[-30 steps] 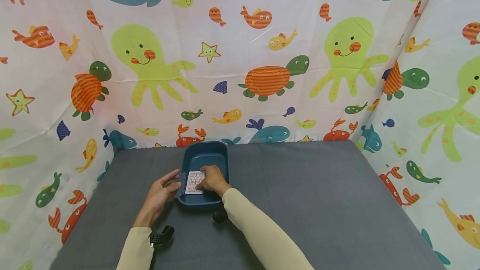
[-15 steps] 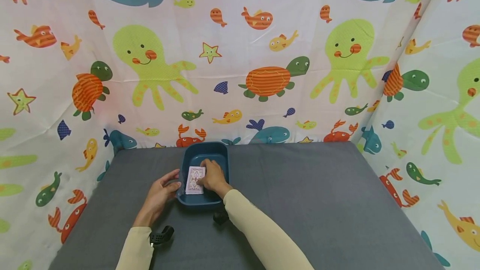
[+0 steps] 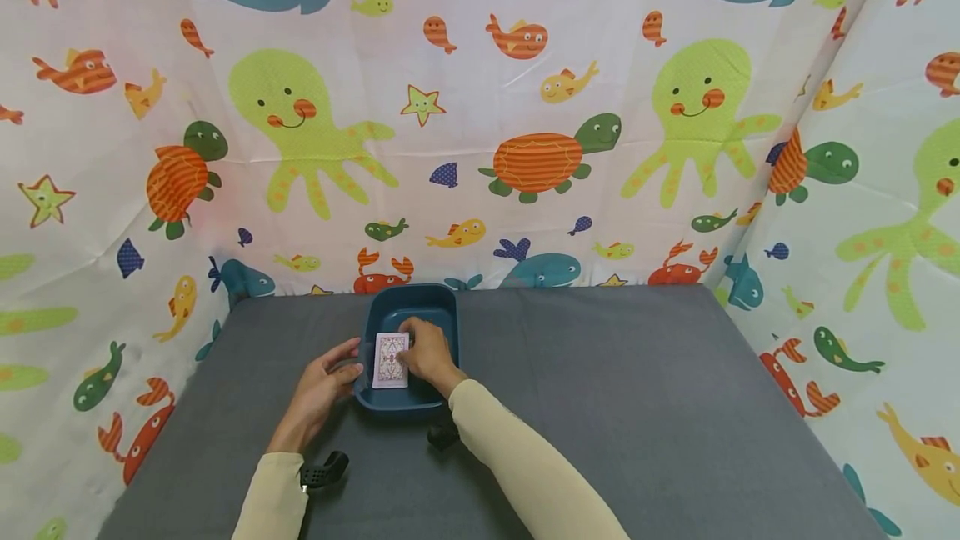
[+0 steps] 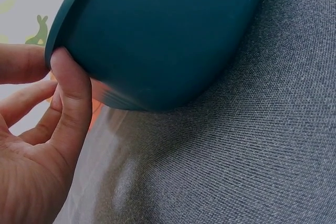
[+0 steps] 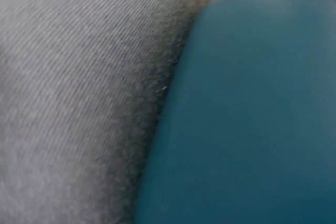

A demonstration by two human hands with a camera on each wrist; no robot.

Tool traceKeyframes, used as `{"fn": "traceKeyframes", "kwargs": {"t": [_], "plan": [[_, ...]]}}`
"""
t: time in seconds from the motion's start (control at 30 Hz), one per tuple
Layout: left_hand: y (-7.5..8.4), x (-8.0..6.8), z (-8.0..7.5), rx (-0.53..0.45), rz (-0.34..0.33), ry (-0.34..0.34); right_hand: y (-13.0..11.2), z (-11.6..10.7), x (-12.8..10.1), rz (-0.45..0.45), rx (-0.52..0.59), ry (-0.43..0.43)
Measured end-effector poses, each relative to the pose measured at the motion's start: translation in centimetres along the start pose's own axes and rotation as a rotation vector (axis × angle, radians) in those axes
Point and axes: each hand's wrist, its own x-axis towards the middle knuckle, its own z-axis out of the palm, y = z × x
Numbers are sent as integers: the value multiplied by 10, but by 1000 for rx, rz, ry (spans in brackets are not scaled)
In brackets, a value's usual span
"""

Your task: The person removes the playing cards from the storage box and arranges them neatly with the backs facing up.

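Teal tray (image 3: 442, 307) sits on the grey tablecloth (image 3: 637, 407), near the back edge. I see the left hand (image 3: 318, 394) pinching the tray's left rim, thumb against the outer wall. Right hand (image 3: 429, 354) is inside the tray, fingers curled on the card deck (image 3: 391, 361), gripping its right edge. Deck lies flat, pattern up, in the tray's near-left part.
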Motion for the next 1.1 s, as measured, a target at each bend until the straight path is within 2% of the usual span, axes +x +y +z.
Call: {"fn": "traceKeyframes", "kwargs": {"t": [0.2, 0.5, 0.8, 1.1], "plan": [[2, -2, -1, 7, 2, 1, -4, -3, 1, 6, 97, 0], [-1, -2, 0, -12, -2, 9, -6, -8, -2, 4, 224, 78], [-4, 1, 1, -22, 24, 10, -11, -34, -13, -74, 279, 116], [-3, -1, 1, -19, 33, 15, -2, -60, -26, -111, 315, 123]]}}
